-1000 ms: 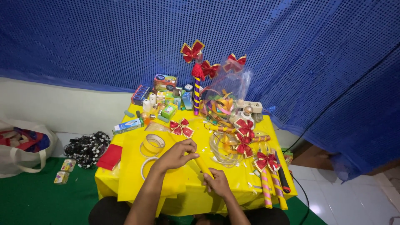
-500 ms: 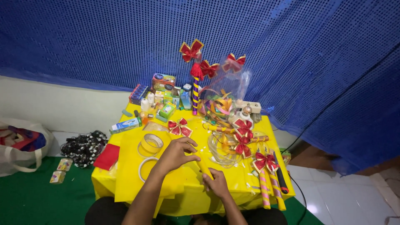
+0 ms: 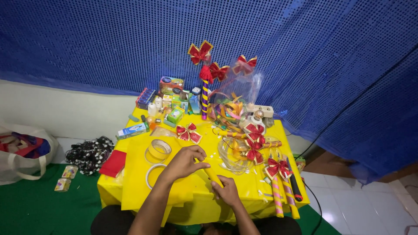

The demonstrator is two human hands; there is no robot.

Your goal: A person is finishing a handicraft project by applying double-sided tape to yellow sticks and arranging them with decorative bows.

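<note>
Big yellow table (image 3: 130, 174) is crammed with red bows, striped sticks and tape rolls (image 3: 159, 150), all in front of a blue sequin curtain (image 3: 305, 52). Near its front edge, both hands work a yellow rolled tube (image 3: 213, 174). Left hand (image 3: 185, 162) curls closed over its top end, while right hand (image 3: 227, 191) pinches the lower end.

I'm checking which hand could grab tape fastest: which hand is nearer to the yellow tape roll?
Left. The left hand lies just right of the yellow tape roll, almost beside it. The right hand sits farther off, lower and to the right, on the yellow rolled tube.
</note>
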